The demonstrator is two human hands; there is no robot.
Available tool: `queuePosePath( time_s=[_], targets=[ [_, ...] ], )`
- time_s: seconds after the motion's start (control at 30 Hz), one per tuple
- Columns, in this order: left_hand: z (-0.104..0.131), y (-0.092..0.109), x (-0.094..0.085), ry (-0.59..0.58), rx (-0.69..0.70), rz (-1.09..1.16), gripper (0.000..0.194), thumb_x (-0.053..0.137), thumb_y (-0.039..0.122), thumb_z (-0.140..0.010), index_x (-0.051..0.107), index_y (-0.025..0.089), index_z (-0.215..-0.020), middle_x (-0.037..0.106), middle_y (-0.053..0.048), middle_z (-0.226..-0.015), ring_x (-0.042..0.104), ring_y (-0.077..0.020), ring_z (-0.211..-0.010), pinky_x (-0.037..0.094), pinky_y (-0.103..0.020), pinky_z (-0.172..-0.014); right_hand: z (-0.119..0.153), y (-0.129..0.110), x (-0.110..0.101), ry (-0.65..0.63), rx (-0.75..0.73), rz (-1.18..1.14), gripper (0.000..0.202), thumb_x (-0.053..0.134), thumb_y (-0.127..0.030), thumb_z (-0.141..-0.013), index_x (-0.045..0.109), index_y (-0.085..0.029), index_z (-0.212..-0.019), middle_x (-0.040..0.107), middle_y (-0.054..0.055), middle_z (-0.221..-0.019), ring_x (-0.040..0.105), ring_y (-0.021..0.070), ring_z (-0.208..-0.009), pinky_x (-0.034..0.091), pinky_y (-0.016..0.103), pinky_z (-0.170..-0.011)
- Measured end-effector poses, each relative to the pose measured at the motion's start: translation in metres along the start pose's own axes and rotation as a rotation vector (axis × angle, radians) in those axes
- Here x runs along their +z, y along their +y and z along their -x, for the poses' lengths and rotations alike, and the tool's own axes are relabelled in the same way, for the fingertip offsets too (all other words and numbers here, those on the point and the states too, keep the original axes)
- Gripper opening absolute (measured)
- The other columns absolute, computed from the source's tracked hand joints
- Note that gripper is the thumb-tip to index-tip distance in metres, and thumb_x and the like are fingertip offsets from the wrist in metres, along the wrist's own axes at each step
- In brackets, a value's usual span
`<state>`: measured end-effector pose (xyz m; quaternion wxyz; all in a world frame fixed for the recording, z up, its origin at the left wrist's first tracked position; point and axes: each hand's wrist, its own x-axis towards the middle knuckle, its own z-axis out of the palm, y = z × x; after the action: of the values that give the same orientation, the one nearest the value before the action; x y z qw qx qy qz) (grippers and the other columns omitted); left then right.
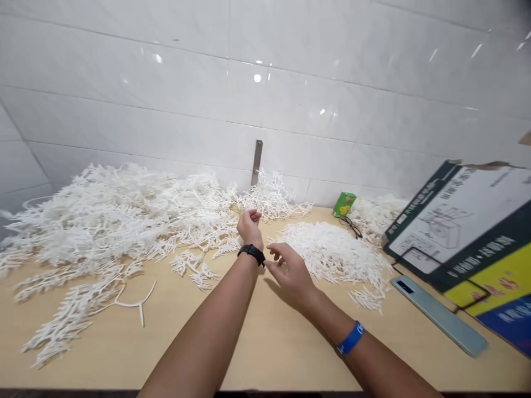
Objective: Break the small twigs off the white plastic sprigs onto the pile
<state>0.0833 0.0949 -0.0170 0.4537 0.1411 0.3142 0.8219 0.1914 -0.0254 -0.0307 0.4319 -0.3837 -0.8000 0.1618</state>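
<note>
My left hand, with a black band at its wrist, is raised near the middle of the table with its fingers curled; what they hold, if anything, is hidden. My right hand is just beside that wrist, thumb and fingers apart, with nothing visible between them. A large heap of white branched plastic pieces lies to the left. Behind my left hand is a smaller tangle of them. Small white pieces form a flat pile right of my right hand.
A metal strip leans on the tiled wall. At the right are a green box, glasses, another white pile, a phone and a large printed carton. The wooden table's front edge runs along the bottom.
</note>
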Motion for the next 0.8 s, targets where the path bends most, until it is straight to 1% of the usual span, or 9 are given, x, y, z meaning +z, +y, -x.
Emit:
queuePosePath(
  time_s=[0.07,0.13,0.2,0.33,0.4,0.47,0.53,0.67,0.8],
  targets=[
    [0.000,0.009,0.001,0.003,0.010,0.047,0.015,0.049,0.020,-0.078,0.060,0.013,-0.071,0.060,-0.001,-0.061,0.061,-0.0094,-0.061,0.052,-0.026,-0.076,0.000,-0.008,0.011,0.013,-0.044,-0.056,0.025,0.057,-0.026,-0.087,0.059,-0.022,-0.112,0.062,0.009,-0.109,0.060,0.0205,-0.093,0.051,0.032,-0.073],
    [-0.002,0.016,-0.001,0.010,-0.003,0.078,0.014,0.051,0.021,-0.077,0.060,0.013,-0.070,0.059,0.000,-0.060,0.060,-0.0092,-0.059,0.052,-0.025,-0.074,-0.002,-0.015,0.023,0.057,0.026,-0.126,0.018,0.055,-0.023,-0.087,0.058,-0.022,-0.104,0.061,0.008,-0.103,0.060,0.0203,-0.092,0.051,0.030,-0.068],
    [-0.008,0.023,-0.009,0.029,-0.035,0.096,0.012,0.053,0.022,-0.076,0.059,0.014,-0.069,0.057,0.001,-0.058,0.058,-0.0085,-0.056,0.051,-0.024,-0.071,-0.007,-0.022,0.038,0.100,0.111,-0.184,0.012,0.053,-0.022,-0.085,0.057,-0.021,-0.097,0.060,0.006,-0.096,0.059,0.0198,-0.089,0.050,0.029,-0.065],
    [-0.022,0.035,-0.031,0.069,-0.120,0.116,0.013,0.050,0.021,-0.079,0.058,0.016,-0.070,0.051,0.003,-0.054,0.054,-0.0072,-0.051,0.051,-0.023,-0.069,-0.020,-0.028,0.068,0.098,0.138,-0.244,0.016,0.054,-0.019,-0.079,0.056,-0.021,-0.095,0.058,0.004,-0.095,0.057,0.0191,-0.087,0.049,0.031,-0.071],
    [-0.027,0.037,-0.039,0.079,-0.171,0.129,0.015,0.049,0.023,-0.081,0.058,0.017,-0.072,0.048,0.004,-0.054,0.052,-0.0069,-0.051,0.051,-0.023,-0.071,-0.024,-0.028,0.078,0.091,0.173,-0.267,0.017,0.054,-0.018,-0.076,0.056,-0.021,-0.093,0.057,0.004,-0.094,0.056,0.0179,-0.082,0.049,0.031,-0.069],
    [-0.030,0.035,-0.043,0.077,-0.221,0.150,0.019,0.048,0.027,-0.084,0.059,0.017,-0.073,0.048,0.004,-0.056,0.051,-0.0070,-0.051,0.052,-0.023,-0.073,-0.025,-0.025,0.083,0.072,0.230,-0.273,0.017,0.053,-0.018,-0.074,0.056,-0.021,-0.090,0.055,0.003,-0.092,0.054,0.0163,-0.076,0.048,0.029,-0.066],
    [-0.030,0.032,-0.045,0.069,-0.261,0.174,0.022,0.047,0.030,-0.085,0.060,0.017,-0.074,0.048,0.003,-0.058,0.051,-0.0076,-0.052,0.052,-0.025,-0.074,-0.024,-0.021,0.083,0.041,0.255,-0.220,0.015,0.054,-0.020,-0.074,0.055,-0.021,-0.088,0.055,0.002,-0.090,0.054,0.0164,-0.075,0.048,0.030,-0.068],
    [-0.033,0.025,-0.048,0.062,-0.290,0.219,0.024,0.047,0.033,-0.087,0.061,0.016,-0.076,0.048,0.002,-0.060,0.051,-0.0084,-0.053,0.052,-0.025,-0.071,-0.024,-0.015,0.077,-0.011,0.222,0.010,0.013,0.057,-0.024,-0.075,0.057,-0.022,-0.088,0.058,0.003,-0.090,0.056,0.0215,-0.086,0.045,0.039,-0.084],
    [-0.039,0.023,-0.053,0.026,-0.302,0.286,0.025,0.048,0.035,-0.087,0.061,0.015,-0.078,0.048,0.001,-0.062,0.050,-0.0086,-0.055,0.050,-0.024,-0.068,-0.024,-0.010,0.078,-0.052,0.245,0.102,0.018,0.057,-0.024,-0.074,0.059,-0.022,-0.091,0.060,0.007,-0.096,0.057,0.0250,-0.091,0.044,0.042,-0.086]
  ],
)
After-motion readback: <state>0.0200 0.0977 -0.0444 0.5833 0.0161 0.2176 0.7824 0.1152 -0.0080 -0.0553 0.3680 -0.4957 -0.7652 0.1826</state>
